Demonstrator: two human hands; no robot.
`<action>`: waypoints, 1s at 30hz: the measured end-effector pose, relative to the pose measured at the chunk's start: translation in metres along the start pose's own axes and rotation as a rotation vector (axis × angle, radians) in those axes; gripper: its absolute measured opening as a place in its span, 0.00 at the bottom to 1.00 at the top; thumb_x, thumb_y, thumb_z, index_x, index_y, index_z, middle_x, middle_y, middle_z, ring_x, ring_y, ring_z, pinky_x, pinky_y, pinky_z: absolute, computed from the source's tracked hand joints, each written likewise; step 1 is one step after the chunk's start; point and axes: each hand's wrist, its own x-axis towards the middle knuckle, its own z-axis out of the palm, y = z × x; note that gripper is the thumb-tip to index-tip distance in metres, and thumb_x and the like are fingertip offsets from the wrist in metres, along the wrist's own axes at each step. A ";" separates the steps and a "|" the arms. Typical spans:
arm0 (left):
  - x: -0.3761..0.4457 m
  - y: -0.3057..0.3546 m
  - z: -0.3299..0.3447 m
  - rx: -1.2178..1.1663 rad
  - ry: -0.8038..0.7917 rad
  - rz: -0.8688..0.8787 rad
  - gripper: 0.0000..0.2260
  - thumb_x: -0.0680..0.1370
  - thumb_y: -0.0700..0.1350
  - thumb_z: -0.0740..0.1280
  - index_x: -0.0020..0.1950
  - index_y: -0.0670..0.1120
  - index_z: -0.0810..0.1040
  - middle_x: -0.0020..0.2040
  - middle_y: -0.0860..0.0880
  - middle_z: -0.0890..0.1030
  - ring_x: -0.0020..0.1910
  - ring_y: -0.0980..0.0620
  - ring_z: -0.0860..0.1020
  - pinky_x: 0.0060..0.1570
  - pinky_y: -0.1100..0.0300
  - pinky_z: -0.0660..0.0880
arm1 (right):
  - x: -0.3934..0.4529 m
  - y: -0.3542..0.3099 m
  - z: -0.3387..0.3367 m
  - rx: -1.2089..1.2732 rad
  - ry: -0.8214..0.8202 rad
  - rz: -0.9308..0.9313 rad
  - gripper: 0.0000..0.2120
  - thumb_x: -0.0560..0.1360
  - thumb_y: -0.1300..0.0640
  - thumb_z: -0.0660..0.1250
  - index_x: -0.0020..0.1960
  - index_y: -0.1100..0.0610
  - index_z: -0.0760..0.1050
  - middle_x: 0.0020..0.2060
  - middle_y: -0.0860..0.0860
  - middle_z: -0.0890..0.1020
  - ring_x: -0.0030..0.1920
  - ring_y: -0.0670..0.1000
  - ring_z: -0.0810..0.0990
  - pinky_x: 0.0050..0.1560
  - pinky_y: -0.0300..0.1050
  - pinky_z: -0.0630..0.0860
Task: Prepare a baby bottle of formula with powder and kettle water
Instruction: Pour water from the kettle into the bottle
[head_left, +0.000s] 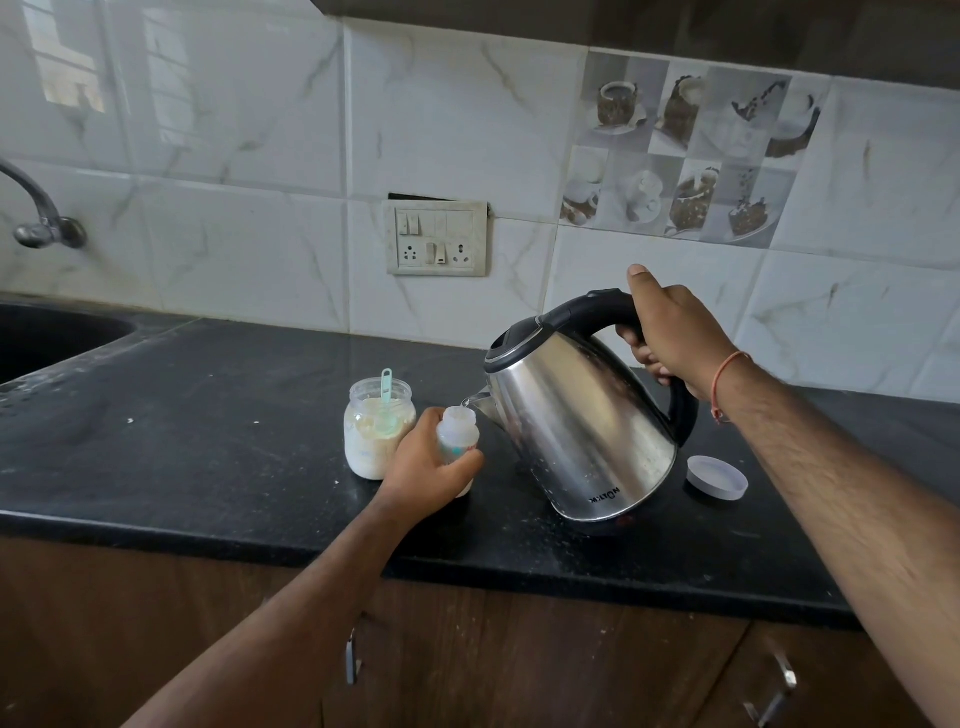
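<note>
A steel kettle (582, 431) with a black handle is tilted to the left above the black counter (208, 447). My right hand (670, 332) grips its handle. Water runs from the spout into the open mouth of a small clear baby bottle (457, 431). My left hand (431, 467) holds that bottle upright on the counter, fingers wrapped round its body. Just left of the bottle stands an open jar of pale formula powder (376, 431) with a green scoop (386, 400) standing in it.
A white lid (717, 477) lies on the counter right of the kettle. A dark sink (47, 338) and a tap (41, 218) are at the far left. A switch and socket panel (436, 238) sits on the tiled wall. Wooden cabinet doors run below the counter edge.
</note>
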 end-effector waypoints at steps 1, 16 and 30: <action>0.000 -0.001 0.000 0.001 0.002 0.001 0.19 0.71 0.52 0.74 0.60 0.50 0.77 0.51 0.56 0.82 0.51 0.60 0.79 0.47 0.62 0.72 | 0.000 0.000 0.000 0.000 -0.001 0.000 0.33 0.83 0.34 0.50 0.33 0.57 0.70 0.22 0.49 0.66 0.22 0.52 0.62 0.30 0.43 0.63; 0.003 -0.004 0.001 0.027 0.022 -0.001 0.17 0.73 0.47 0.78 0.58 0.50 0.76 0.51 0.54 0.82 0.50 0.58 0.79 0.46 0.63 0.72 | -0.002 -0.002 0.001 -0.008 -0.003 0.003 0.33 0.83 0.33 0.50 0.33 0.57 0.70 0.23 0.50 0.66 0.23 0.52 0.62 0.31 0.44 0.63; 0.003 -0.003 0.001 0.011 0.044 -0.009 0.20 0.72 0.47 0.80 0.60 0.50 0.76 0.52 0.56 0.82 0.52 0.59 0.80 0.46 0.66 0.72 | -0.003 -0.003 0.001 -0.014 0.000 -0.005 0.33 0.84 0.34 0.50 0.33 0.57 0.71 0.23 0.50 0.66 0.22 0.52 0.62 0.31 0.44 0.63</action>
